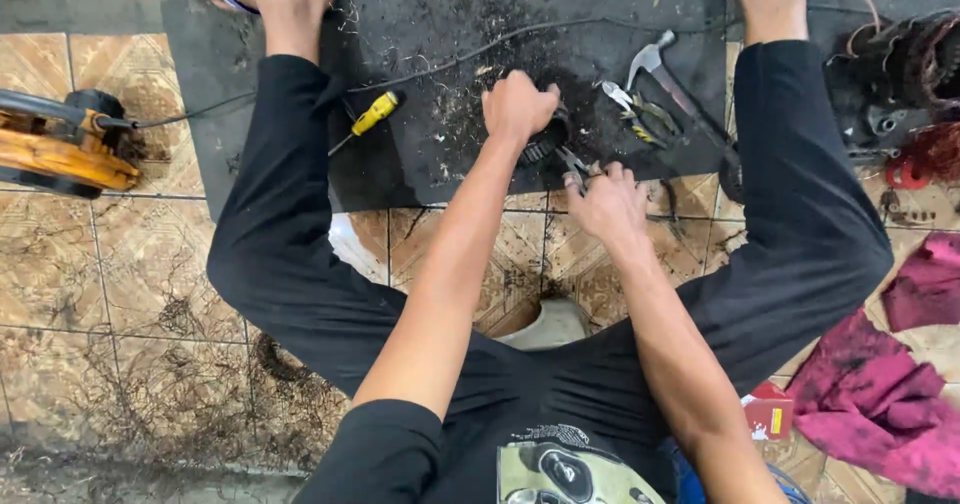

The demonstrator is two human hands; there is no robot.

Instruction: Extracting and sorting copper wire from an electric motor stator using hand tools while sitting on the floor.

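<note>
Trousers: black, loose, covering both legs down to the ankles.
Shirt: black, short sleeves, a grey-green printed picture on the chest.
Arms: bare from sleeve hem to fingers; no watch, no rings.
Footwear: blue sandal strap on the left foot; right foot cut off by the frame.

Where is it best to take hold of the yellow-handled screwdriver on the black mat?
Probably grip the yellow handle of the screwdriver, coming from above. The handle is thick and lies free on the black mat; the thin shaft runs down-left toward the trouser leg.
</note>
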